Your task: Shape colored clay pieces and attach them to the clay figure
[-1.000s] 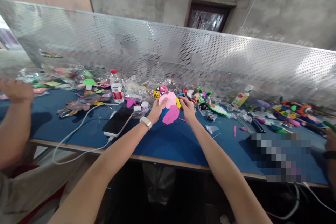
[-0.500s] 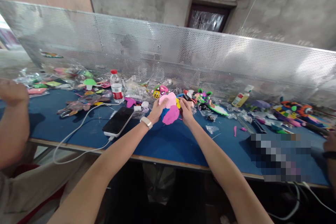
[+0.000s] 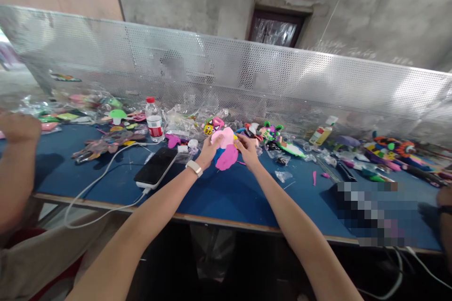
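Note:
Between my hands, above the blue table, is a soft clay piece with pale pink, magenta, blue and yellow parts. My left hand is closed on its pale pink side, thumb on top. My right hand pinches the right edge near the yellow part. Just behind the clay piece lies a yellow and pink tiger-like clay face. Magenta clay and white lumps lie left of my left hand. A green and purple clay figure is beyond my right hand.
A phone with a white cable and a red-capped bottle stand left. Clear bags and clay pieces line the perforated metal screen. A yellowish bottle is at right. Another person's arm rests at the left.
The view has shifted slightly, so the scene sits a little lower and further left. Both hands keep hold of the clay piece, which is turned slightly.

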`<action>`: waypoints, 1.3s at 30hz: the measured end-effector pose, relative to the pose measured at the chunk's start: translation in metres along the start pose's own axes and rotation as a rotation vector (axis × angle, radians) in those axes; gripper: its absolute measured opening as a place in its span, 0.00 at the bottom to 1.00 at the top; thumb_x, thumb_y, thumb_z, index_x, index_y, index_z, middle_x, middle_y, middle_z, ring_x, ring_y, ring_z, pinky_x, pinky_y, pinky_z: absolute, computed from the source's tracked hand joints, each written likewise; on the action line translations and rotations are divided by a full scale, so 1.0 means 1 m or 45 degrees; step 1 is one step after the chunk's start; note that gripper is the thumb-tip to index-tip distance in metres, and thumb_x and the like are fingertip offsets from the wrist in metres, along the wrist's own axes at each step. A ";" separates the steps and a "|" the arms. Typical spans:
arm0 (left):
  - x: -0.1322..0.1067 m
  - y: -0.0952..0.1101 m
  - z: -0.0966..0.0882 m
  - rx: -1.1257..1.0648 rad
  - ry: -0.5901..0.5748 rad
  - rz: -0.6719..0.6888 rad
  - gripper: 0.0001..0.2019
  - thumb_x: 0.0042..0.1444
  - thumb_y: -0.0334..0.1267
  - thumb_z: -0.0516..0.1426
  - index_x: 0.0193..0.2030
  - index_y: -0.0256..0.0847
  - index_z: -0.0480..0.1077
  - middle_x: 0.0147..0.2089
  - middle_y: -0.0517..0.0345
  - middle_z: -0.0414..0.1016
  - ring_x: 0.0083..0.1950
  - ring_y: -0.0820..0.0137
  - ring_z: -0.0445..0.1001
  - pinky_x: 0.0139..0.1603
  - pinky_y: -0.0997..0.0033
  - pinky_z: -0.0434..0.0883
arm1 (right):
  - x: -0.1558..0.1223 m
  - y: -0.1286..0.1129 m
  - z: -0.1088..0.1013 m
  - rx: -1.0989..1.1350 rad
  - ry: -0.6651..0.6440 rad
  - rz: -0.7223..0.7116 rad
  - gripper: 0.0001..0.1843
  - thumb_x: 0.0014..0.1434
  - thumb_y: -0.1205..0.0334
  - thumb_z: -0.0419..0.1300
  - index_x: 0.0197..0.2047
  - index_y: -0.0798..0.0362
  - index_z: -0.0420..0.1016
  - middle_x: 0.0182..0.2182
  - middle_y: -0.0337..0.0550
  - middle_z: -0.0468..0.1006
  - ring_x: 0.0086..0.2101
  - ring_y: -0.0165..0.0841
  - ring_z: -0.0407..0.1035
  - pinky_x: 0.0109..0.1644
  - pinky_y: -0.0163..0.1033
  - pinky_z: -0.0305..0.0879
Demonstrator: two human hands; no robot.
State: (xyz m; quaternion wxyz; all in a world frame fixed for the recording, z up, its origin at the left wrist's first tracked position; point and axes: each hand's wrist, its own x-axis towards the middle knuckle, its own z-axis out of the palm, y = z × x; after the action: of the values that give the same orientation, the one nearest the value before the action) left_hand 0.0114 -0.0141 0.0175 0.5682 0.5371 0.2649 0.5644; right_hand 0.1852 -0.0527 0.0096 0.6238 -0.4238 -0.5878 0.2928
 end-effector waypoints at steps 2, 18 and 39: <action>0.000 -0.001 -0.001 0.023 0.006 0.022 0.29 0.52 0.61 0.68 0.50 0.39 0.77 0.49 0.46 0.83 0.48 0.61 0.80 0.49 0.63 0.78 | -0.001 -0.001 0.000 0.019 -0.005 0.018 0.36 0.55 0.32 0.68 0.57 0.50 0.78 0.49 0.50 0.84 0.46 0.43 0.78 0.50 0.47 0.76; -0.001 0.002 -0.003 0.037 0.006 0.035 0.28 0.54 0.60 0.67 0.50 0.39 0.77 0.49 0.47 0.83 0.48 0.61 0.81 0.49 0.63 0.77 | -0.005 -0.010 -0.007 0.095 -0.126 -0.011 0.33 0.54 0.43 0.71 0.60 0.46 0.79 0.49 0.46 0.84 0.45 0.41 0.77 0.44 0.44 0.75; 0.000 0.008 -0.004 0.268 -0.021 0.270 0.24 0.60 0.57 0.64 0.52 0.38 0.77 0.49 0.48 0.82 0.48 0.62 0.79 0.50 0.65 0.75 | -0.001 -0.003 0.000 -0.139 0.051 -0.151 0.31 0.64 0.34 0.61 0.58 0.48 0.78 0.51 0.51 0.83 0.48 0.44 0.78 0.49 0.47 0.77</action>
State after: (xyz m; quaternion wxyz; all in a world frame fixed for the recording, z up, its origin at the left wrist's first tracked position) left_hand 0.0046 -0.0149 0.0230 0.4481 0.6232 0.2598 0.5860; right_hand 0.1852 -0.0548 0.0119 0.6276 -0.4273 -0.6145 0.2143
